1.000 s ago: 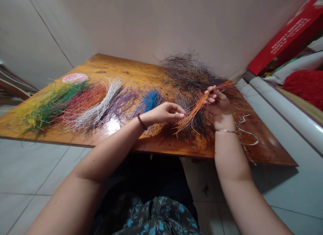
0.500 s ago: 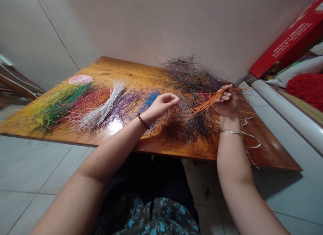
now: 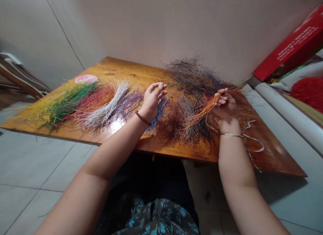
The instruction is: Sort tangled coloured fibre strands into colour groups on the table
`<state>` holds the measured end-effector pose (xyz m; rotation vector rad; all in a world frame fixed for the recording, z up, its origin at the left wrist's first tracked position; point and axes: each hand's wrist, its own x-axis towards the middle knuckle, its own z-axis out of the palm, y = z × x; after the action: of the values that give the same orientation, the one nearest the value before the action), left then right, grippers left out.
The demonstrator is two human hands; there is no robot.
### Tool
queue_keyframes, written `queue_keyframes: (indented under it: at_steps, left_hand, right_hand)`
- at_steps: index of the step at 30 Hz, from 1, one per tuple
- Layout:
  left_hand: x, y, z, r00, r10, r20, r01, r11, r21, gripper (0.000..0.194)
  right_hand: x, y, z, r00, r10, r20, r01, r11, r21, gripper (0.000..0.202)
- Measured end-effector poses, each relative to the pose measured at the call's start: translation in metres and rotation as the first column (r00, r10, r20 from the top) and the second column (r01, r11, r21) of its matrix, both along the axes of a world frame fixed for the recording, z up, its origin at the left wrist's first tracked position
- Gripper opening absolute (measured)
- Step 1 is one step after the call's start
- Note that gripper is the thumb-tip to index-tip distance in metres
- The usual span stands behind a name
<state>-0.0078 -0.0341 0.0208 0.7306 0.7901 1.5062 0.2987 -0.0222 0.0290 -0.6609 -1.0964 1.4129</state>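
Orange strands (image 3: 201, 113) are pinched in the right hand (image 3: 225, 105), tails fanned over grey strands (image 3: 190, 135) on the table (image 3: 276, 161). The left hand (image 3: 151, 99) is held apart, fingers loosely bent; whether anything is gripped cannot be told. Grey strands could be snagged by the splayed tails; orange ones could be shed if the pinch is slackened.

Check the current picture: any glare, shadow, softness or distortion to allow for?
Head view: white glare on the table beside the white bundle; head view: shadow on the floor under the table's right end; head view: lettering on the red box soft, and thin ends of the orange strands hard to pick out; head view: edges look stretched.
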Motion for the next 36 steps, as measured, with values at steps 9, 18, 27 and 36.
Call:
queue_keyframes:
  at_steps: [9,18,27,36]
  left_hand:
    - [-0.026,0.027,-0.005,0.889,0.455,0.061,-0.457,0.889,0.024,0.022]
    - [-0.059,0.041,-0.002,0.797,0.596,0.100,-0.597,0.802,-0.019,0.035]
    - [-0.091,0.047,-0.001,0.698,0.682,0.220,-0.677,0.728,-0.110,0.019]
    - [-0.118,0.056,-0.005,0.603,0.783,0.153,-0.739,0.620,-0.264,0.015]
  right_hand:
    - [-0.009,0.001,-0.003,0.998,0.047,0.045,-0.046,0.999,-0.023,0.014]
    - [-0.022,-0.005,0.001,0.993,0.084,-0.079,-0.095,0.984,-0.150,0.014]
    - [-0.030,-0.008,-0.001,0.982,0.025,-0.189,-0.079,0.955,-0.284,0.019]
    - [-0.021,0.008,-0.022,0.968,0.083,-0.236,-0.153,0.942,-0.299,0.009]
